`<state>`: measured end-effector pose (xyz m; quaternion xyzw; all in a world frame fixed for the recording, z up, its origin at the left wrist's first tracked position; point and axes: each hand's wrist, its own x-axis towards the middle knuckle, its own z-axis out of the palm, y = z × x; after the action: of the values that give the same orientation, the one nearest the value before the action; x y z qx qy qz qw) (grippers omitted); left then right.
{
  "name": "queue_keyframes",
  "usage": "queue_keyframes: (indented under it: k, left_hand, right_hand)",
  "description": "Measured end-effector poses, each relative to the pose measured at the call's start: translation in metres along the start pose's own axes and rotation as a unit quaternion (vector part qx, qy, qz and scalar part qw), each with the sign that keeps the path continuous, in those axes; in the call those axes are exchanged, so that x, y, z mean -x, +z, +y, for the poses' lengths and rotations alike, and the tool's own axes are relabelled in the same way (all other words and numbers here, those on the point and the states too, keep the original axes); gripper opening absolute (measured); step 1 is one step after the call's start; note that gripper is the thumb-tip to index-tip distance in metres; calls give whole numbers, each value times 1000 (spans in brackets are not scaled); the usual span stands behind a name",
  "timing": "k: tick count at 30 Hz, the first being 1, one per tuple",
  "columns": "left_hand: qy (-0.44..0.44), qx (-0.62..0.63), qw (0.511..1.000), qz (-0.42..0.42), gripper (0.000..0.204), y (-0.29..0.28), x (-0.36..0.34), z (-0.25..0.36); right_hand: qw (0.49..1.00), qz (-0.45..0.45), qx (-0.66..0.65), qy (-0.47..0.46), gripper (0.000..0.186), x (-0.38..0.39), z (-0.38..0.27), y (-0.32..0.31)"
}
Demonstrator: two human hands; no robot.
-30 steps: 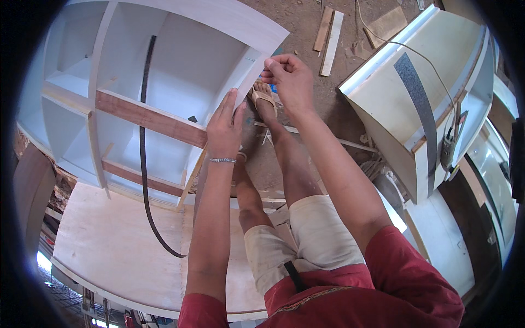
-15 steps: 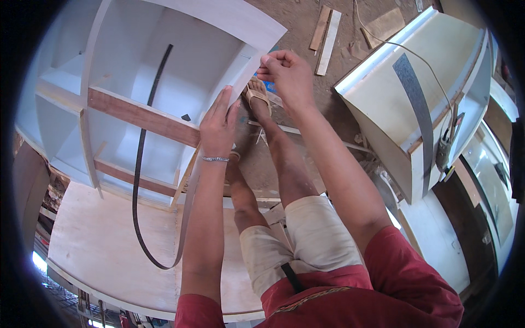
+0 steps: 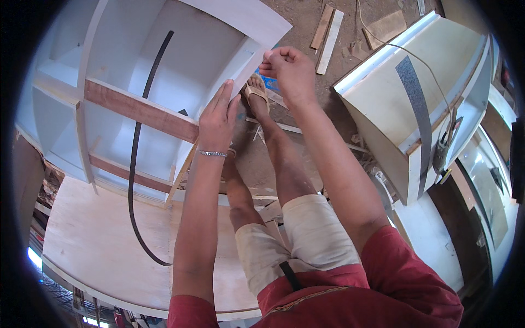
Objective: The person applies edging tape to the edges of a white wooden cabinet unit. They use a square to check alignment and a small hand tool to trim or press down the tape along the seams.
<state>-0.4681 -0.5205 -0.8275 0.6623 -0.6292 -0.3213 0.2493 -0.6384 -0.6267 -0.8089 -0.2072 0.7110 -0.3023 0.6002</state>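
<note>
A white cabinet carcass (image 3: 243, 16) lies at the left, its compartments facing up. My left hand (image 3: 216, 117) rests along its near right edge, with fingers stretched out and laid flat. A long, thin dark strip (image 3: 132, 164), like edge banding, hangs in a curve across the cabinet; its lower bend passes behind my left forearm. Close to the cabinet's corner, beyond the left fingertips, is my right hand (image 3: 292, 74). Its thumb and fingers are closed in a pinch at the edge; what they hold, if anything, is hidden.
Brown wooden rails (image 3: 169, 123) cross the cabinet. Beneath it spreads a pale plywood board (image 3: 104, 235). On the right stands another pale cabinet (image 3: 377, 120) with a grey speckled strip (image 3: 414, 104), a cable and a power tool (image 3: 441, 153). Wood offcuts (image 3: 330, 44) litter the dirt floor near my foot.
The view has shifted slightly. My left forearm has moved a little left and now covers the strip's rising bend. Both hands stay at the cabinet's edge.
</note>
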Motion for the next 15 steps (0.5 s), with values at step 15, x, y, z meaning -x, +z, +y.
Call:
queue_keyframes:
  k: [15]
  left_hand:
    - [9,17,1000,16,45,1,-1,-5]
  right_hand:
    - [987,25,161,-14,37,-10,-5,19]
